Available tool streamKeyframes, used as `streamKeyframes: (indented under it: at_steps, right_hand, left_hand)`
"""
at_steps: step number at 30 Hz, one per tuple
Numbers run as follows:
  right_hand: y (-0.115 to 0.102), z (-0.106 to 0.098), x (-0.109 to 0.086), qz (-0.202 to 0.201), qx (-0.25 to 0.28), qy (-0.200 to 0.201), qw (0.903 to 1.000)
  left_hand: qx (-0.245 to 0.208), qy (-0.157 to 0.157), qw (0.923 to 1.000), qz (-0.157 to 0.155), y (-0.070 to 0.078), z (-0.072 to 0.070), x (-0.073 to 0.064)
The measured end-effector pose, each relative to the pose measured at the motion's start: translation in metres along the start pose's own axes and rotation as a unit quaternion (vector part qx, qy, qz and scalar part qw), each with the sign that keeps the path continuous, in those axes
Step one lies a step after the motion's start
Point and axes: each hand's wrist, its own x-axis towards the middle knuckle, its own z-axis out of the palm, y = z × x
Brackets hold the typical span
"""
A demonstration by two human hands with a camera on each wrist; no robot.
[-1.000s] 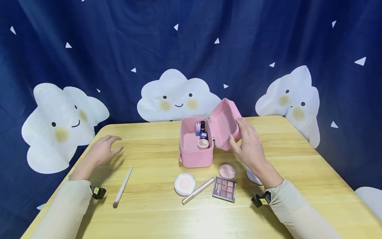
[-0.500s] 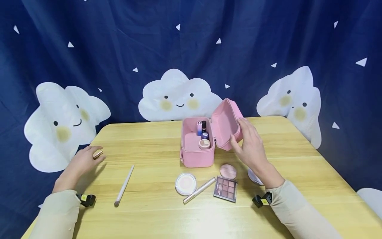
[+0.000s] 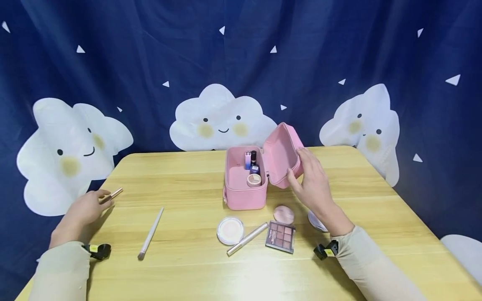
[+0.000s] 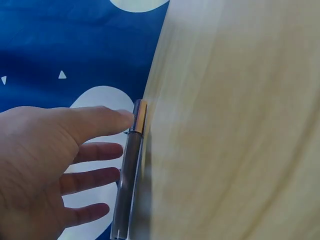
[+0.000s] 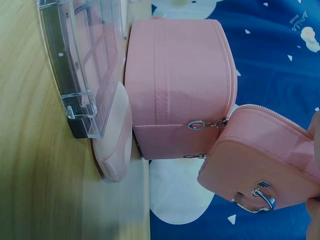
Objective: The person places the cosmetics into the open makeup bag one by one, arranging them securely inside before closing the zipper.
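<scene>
My left hand (image 3: 85,209) is at the table's left side, around a slim cosmetic tube (image 3: 113,195) with a rose-gold cap. In the left wrist view the thumb tip meets the tube (image 4: 127,175) near its cap, and the other fingers stretch straight and spread beside it. With my right hand (image 3: 313,184) I hold the raised lid (image 3: 280,156) of a pink makeup case (image 3: 247,199), thumb and fingers spread across its edge. Inside the case stand a pink-blue lipstick (image 3: 247,160), a black tube (image 3: 253,157), a dark blue item (image 3: 255,169) and a round pot (image 3: 254,180).
Left of centre lies a makeup brush (image 3: 150,234). Before the case are a round compact (image 3: 230,230), a silver tube (image 3: 247,239), an eyeshadow palette (image 3: 280,237) and a pink puff (image 3: 284,214). A round whitish item (image 3: 316,221) is partly hidden by my right forearm.
My left hand has moved left and toward me, and the slim tube, hidden at first, now shows between thumb and fingers. My right hand stays on the lid.
</scene>
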Motion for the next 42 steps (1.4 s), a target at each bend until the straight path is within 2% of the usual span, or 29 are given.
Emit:
streamKeyframes:
  at_steps: [9,20,30,36,42]
  right_hand:
    - [-0.0023,-0.0018,0.0002,0.007,0.002,0.001,1.0]
    - [0.001,-0.0045,-0.0018,0.012,0.002,0.002,0.9999]
    - [0.001,-0.0048,0.0005,0.014,0.001,0.004,0.9999]
    - [0.0005,-0.0039,0.0,0.009,0.0,0.002,1.0]
    - [-0.0004,-0.003,-0.0008,0.009,-0.002,-0.002,1.0]
  left_hand:
    - [-0.004,0.004,1.0,-0.004,0.002,-0.0011,-0.0041]
    - [0.001,-0.011,0.9999,0.011,-0.0008,-0.0006,-0.0021]
    - [-0.009,-0.008,0.9999,-0.002,-0.0038,-0.0021,-0.0028]
    - [-0.019,-0.018,0.9996,-0.013,-0.0025,-0.0028,-0.0065]
    - [-0.026,-0.016,0.9995,-0.002,-0.0027,-0.0014,-0.0072]
